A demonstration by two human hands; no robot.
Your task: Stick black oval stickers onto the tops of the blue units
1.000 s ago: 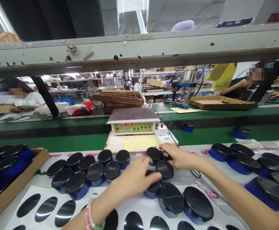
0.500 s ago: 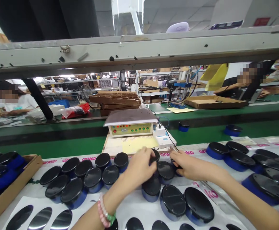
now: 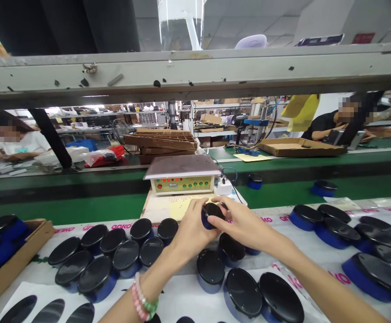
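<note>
My left hand [image 3: 191, 226] wraps round the side of a round black-topped puck [image 3: 211, 210], raised over the bench and tilted towards me. My right hand [image 3: 237, 220] grips the same puck from the right, its thumb across the face and its fingers at the far edge. Directly below my hands stands a group of like pucks with blue sides, among them a large puck [image 3: 242, 291]. Left of my left wrist is another cluster, including a puck [image 3: 126, 256]. What the fingertips touch behind the held puck is hidden.
A control box [image 3: 182, 179] with lit buttons stands ahead on a board. A cardboard box [image 3: 20, 251] of pucks is at left, and more pucks [image 3: 336, 231] lie at right. A sheet with black ovals [image 3: 49, 312] lies in front. Overhead runs a shelf beam [image 3: 195, 72]. Two people sit beyond.
Both hands have come together and up from the group of pucks, now closed on one raised puck. My right hand has moved left to meet my left hand.
</note>
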